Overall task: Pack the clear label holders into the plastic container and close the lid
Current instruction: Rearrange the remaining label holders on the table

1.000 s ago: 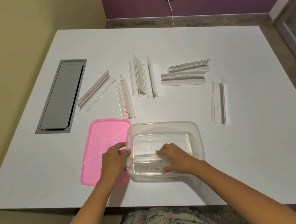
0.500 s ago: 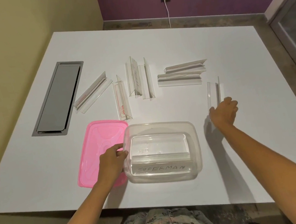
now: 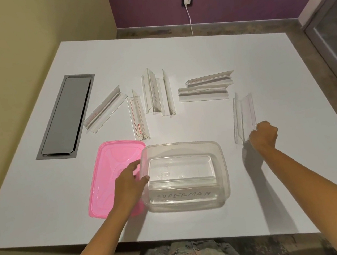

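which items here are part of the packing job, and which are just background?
Job items:
- plastic container, one holder marked SUPERMAN already inside
- pink lid, off, beside it
- holder gripped by right hand
- loose holders on the table
- left hand steadying the container

Background:
- grey cable hatch
- wall socket with white cable

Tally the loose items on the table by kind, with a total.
Clear label holders: 8 (6 lying on the table, 1 in the right hand, 1 in the container)
Plastic container: 1
Pink lid: 1
Total: 10
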Available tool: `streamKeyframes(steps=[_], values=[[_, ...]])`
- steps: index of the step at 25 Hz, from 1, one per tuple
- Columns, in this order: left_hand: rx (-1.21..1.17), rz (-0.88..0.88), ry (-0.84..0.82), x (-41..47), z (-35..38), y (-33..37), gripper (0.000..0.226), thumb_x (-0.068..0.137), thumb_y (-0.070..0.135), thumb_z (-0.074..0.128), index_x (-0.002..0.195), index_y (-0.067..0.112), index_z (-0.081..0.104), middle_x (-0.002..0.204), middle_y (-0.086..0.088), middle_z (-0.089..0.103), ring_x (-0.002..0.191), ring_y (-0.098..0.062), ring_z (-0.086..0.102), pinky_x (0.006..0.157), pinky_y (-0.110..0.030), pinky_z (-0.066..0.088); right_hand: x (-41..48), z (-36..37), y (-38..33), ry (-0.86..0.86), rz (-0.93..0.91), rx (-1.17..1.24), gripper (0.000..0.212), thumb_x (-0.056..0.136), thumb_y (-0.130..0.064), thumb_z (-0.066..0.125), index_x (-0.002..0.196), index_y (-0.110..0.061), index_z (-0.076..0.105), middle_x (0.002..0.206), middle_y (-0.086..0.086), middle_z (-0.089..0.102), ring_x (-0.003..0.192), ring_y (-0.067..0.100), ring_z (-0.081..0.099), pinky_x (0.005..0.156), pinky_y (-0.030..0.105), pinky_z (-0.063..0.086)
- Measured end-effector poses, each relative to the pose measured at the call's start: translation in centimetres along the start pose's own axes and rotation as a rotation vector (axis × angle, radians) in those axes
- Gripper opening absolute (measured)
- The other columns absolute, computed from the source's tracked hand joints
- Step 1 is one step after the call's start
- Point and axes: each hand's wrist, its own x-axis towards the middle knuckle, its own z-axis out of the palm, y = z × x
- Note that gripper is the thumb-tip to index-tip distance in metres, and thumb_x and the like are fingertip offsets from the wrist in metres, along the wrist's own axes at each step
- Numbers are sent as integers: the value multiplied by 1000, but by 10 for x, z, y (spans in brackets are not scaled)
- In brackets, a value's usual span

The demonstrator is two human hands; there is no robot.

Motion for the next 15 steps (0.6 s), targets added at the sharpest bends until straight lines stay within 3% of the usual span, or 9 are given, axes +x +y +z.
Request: streamKeyframes(steps=[2,4,7,9,12,15], values=[[20,40,39,-2,1,12,64,80,21,73,138,24,46,150,-6,37,134,-27,40,109,-42,33,-15,-10,-6,54,-23,113,18,86,9,49,100,5,61,99,23,66,88,39,65,71,35,51],[-45,115,98,-6,3,31,60,79,23,74,134,25,51,154,-4,28,140,-23,31,110,-37,29,-39,-21,-15,150,-185,184,20,89,3,50,107,2,60,101,21,67,88,37,65,77,36,51],[-199,255,123,-13,4,69,45,80,27,74,123,27,62,145,4,43,127,-14,47,99,-16,36,-79,-37,-26,257,-491,274,15,90,-2,52,103,-3,59,95,13,66,82,27,61,70,28,44],[-405,269,27,-19,3,96,35,81,33,72,115,30,67,125,10,61,104,-11,65,80,-8,49,-102,-44,-32,309,-679,295,10,90,-3,56,99,-3,61,92,11,67,78,21,61,68,20,42],[-758,167,-147,-24,4,127,27,83,32,70,108,21,70,108,1,71,88,-15,73,77,-27,60,-127,-43,-37,383,-936,223,12,86,3,64,98,3,65,92,15,71,85,26,69,72,31,56],[-949,39,-192,-21,3,138,28,84,32,69,97,7,70,96,-6,75,89,-17,74,71,-30,62,-141,-35,-34,420,-1063,183,20,81,6,69,101,5,68,98,18,73,97,31,70,79,37,59]])
